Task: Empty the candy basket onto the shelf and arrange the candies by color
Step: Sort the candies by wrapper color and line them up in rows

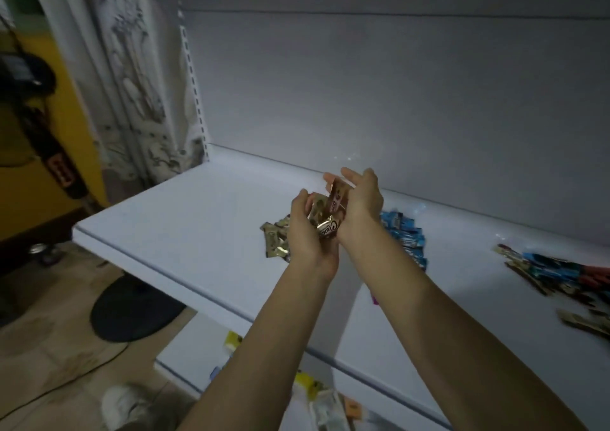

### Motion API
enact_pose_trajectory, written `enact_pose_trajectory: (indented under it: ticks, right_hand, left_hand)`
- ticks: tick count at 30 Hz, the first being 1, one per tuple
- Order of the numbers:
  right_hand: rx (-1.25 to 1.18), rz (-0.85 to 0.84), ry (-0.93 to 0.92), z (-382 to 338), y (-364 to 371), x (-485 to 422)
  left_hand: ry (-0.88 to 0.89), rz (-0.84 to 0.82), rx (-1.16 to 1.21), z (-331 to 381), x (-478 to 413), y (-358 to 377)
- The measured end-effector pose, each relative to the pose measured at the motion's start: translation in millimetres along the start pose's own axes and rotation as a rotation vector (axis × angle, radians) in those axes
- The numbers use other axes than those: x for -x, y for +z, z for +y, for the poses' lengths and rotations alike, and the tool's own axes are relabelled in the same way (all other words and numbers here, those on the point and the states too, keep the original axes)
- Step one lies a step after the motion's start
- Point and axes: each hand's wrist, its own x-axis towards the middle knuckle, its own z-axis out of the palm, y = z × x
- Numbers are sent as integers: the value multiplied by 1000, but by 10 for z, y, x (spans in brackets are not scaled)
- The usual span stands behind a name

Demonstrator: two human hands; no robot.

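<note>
Both hands are raised over the white shelf (185, 219) and cup a bunch of gold-wrapped candies (326, 209) between them. My left hand (305, 232) curls round the bunch from the left, my right hand (361, 199) from the right. Under the hands a small heap of gold candies (275, 237) lies on the shelf. A heap of blue candies (407, 236) lies just to the right, partly hidden by my right forearm. At the far right a mixed pile of candies (554, 274) holds blue, gold and red wrappers. No basket is in view.
The shelf's grey back panel (396, 100) rises behind the hands. A lower shelf (379, 394) at the bottom holds yellow and white packets. To the left stand a patterned cloth (138, 94), a yellow wall and a dark round base (132, 308) on the floor.
</note>
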Motion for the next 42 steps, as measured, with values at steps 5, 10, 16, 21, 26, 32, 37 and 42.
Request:
enact_pose_trajectory:
  ticks: [5, 10, 16, 21, 26, 32, 37, 42]
  right_hand:
    - [-90, -88, 185, 271, 260, 48]
    - [42, -203, 197, 542, 342, 90]
    - [363, -260, -111, 708, 287, 153]
    - [814, -314, -516, 578, 104, 85]
    - [1057, -523, -569, 447, 51, 60]
    - [913, -499, -620, 445, 90, 177]
    - [813, -579, -534, 335, 76, 191]
    - [642, -359, -446, 341, -52, 30]
  left_hand:
    - [10, 120, 37, 310, -125, -356]
    - [-46, 209, 52, 501, -234, -489]
    - [-53, 281, -53, 502, -372, -552]
    - [9, 323, -256, 532, -391, -522]
    - [-8, 352, -253, 648, -419, -536]
    - [-63, 336, -187, 730, -499, -603]
    - [-21, 412, -134, 724, -455, -597]
    - [56, 516, -92, 796, -399, -592]
